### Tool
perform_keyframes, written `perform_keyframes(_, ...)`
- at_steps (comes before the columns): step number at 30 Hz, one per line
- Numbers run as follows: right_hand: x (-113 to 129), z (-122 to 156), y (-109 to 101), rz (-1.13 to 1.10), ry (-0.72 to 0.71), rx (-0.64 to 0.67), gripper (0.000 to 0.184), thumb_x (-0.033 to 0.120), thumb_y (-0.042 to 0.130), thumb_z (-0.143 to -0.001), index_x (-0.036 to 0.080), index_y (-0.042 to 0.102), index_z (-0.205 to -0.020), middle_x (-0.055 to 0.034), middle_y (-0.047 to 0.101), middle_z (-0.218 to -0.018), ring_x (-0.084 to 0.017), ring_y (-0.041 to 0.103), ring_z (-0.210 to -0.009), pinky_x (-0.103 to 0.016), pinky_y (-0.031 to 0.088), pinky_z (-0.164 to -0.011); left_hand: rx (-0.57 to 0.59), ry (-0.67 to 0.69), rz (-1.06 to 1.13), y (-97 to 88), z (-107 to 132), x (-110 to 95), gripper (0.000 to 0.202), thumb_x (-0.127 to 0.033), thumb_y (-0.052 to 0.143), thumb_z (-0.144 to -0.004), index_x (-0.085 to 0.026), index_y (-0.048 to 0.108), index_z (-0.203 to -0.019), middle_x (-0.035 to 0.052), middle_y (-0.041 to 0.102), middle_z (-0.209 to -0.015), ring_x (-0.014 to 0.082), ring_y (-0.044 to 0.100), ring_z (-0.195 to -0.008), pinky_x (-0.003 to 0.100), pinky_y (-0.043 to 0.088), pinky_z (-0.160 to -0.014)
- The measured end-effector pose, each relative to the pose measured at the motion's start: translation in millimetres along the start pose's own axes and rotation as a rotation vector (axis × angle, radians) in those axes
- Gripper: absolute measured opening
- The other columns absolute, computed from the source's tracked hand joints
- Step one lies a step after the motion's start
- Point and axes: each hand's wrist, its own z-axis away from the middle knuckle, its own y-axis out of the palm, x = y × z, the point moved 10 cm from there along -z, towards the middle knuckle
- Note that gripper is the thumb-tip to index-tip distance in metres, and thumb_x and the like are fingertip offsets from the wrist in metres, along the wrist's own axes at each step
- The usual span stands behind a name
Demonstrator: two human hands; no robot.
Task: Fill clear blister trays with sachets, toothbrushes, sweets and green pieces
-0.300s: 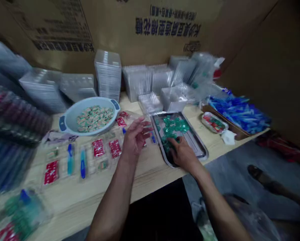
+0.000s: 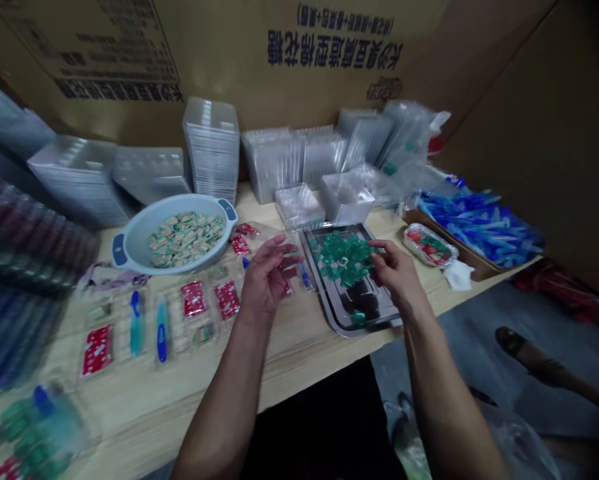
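My left hand [image 2: 267, 277] hovers with its fingers apart above a clear blister tray [image 2: 214, 313] holding red sachets and blue-handled items, close to its far edge. My right hand [image 2: 397, 270] reaches over the right side of a steel tray [image 2: 315, 267], fingertips at a heap of green sachets [image 2: 344, 259]. Whether those fingers pinch a sachet is hidden. One loose green sachet [image 2: 358, 318] lies near the steel tray's front rim.
A blue-handled bowl [image 2: 129, 257] of wrapped sweets stands left of the hands. Stacks of clear trays [image 2: 212, 150] line the cardboard wall behind. A box of blue items [image 2: 479, 227] sits at the right, and the table's front edge [image 2: 299, 380] drops to the floor.
My right hand has moved up and right, from the near part of the steel tray to the heap's right side. The green sachets now lie more gathered, and more bare tray shows.
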Motion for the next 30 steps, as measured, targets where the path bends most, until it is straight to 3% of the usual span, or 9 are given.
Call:
perform_keyframes(4,-10.4,12.9,-7.7,-0.143,0.096,0.023,0.047,0.037,0.061,-0.076,0.020,0.062,-0.120,-0.0045,0.068,-0.095,-0.013,0.060,-0.060,-0.026,0.047,-0.051,-0.013,-0.011,-0.012,-0.8,0.1,1.6,0.037,-0.013,0.071,-0.073,-0.017,0.066,-0.109,0.0043,0.076,-0.094,0.0163,0.074,-0.076,0.023,0.058,-0.062)
perform_keyframes(7,-14.1,22.0,-13.2,-0.135,0.094,-0.010,0.038,0.039,0.059,-0.078,0.018,0.062,-0.110,-0.0023,0.066,-0.085,-0.013,0.058,-0.058,-0.026,0.047,-0.052,-0.023,-0.022,-0.003,-0.6,0.7,4.0,0.036,-0.012,0.070,-0.073,-0.016,0.066,-0.109,0.0046,0.076,-0.093,0.0167,0.074,-0.076,0.023,0.058,-0.062)
perform_keyframes(10,-12.1,27.0,-23.5,0.085,0.066,-0.008,0.034,0.043,0.055,-0.085,0.018,0.064,-0.107,-0.0001,0.061,-0.072,-0.014,0.054,-0.052,-0.027,0.044,-0.050,-0.015,-0.015,-0.012,1.5,1.5,4.6,0.034,-0.012,0.070,-0.074,-0.016,0.065,-0.108,0.0049,0.075,-0.093,0.0166,0.074,-0.076,0.023,0.058,-0.062)
perform_keyframes(13,9.4,36.4,-26.4,0.498,-0.068,0.049,0.031,0.035,0.054,-0.087,0.018,0.068,-0.108,-0.0090,0.067,-0.094,-0.019,0.063,-0.069,-0.033,0.048,-0.067,-0.003,-0.012,-0.029,3.9,2.4,4.9,0.033,-0.014,0.071,-0.075,-0.016,0.065,-0.108,0.0050,0.075,-0.093,0.0169,0.074,-0.076,0.024,0.058,-0.063)
perform_keyframes(18,21.8,77.9,22.5,0.988,-0.068,0.439,0.028,0.033,0.054,-0.092,0.019,0.066,-0.113,-0.0123,0.072,-0.091,-0.032,0.067,-0.093,-0.042,0.044,-0.082,0.011,-0.021,-0.038,5.8,3.1,6.2,0.036,-0.016,0.075,-0.073,-0.016,0.065,-0.108,0.0046,0.075,-0.093,0.0179,0.075,-0.077,0.025,0.059,-0.063)
perform_keyframes(21,25.7,93.0,50.2,1.064,-0.067,0.519,0.025,0.025,0.056,-0.090,0.014,0.064,-0.112,-0.0171,0.072,-0.099,-0.035,0.066,-0.100,-0.043,0.042,-0.084,0.003,-0.041,-0.053,5.6,3.7,9.4,0.039,-0.018,0.078,-0.071,-0.017,0.065,-0.108,0.0048,0.075,-0.094,0.0184,0.075,-0.076,0.025,0.059,-0.062)
perform_keyframes(23,26.7,86.5,57.2,1.001,-0.073,0.467,0.024,0.018,0.054,-0.088,0.013,0.062,-0.110,-0.0178,0.071,-0.102,-0.032,0.066,-0.097,-0.039,0.042,-0.081,0.004,-0.048,-0.070,6.5,4.0,11.9,0.041,-0.019,0.079,-0.071,-0.016,0.065,-0.109,0.0052,0.075,-0.094,0.0186,0.075,-0.075,0.025,0.058,-0.061)
perform_keyframes(26,26.6,58.5,46.9,0.723,-0.074,0.302,0.023,0.013,0.049,-0.087,0.015,0.061,-0.106,-0.0122,0.071,-0.098,-0.024,0.065,-0.087,-0.033,0.042,-0.076,0.026,-0.045,-0.099,11.3,4.5,15.2,0.045,-0.021,0.081,-0.070,-0.016,0.063,-0.112,0.0057,0.075,-0.095,0.0192,0.074,-0.074,0.027,0.059,-0.061)
perform_keyframes(30,34.2,25.2,28.4,0.187,-0.095,0.154,0.021,0.024,0.048,-0.088,0.019,0.063,-0.102,-0.0018,0.062,-0.078,-0.018,0.056,-0.069,-0.030,0.041,-0.065,-0.017,0.023,-0.142,14.3,8.6,11.5,0.064,-0.021,0.082,-0.070,-0.022,0.053,-0.127,0.0039,0.074,-0.098,0.0199,0.074,-0.075,0.029,0.059,-0.062)
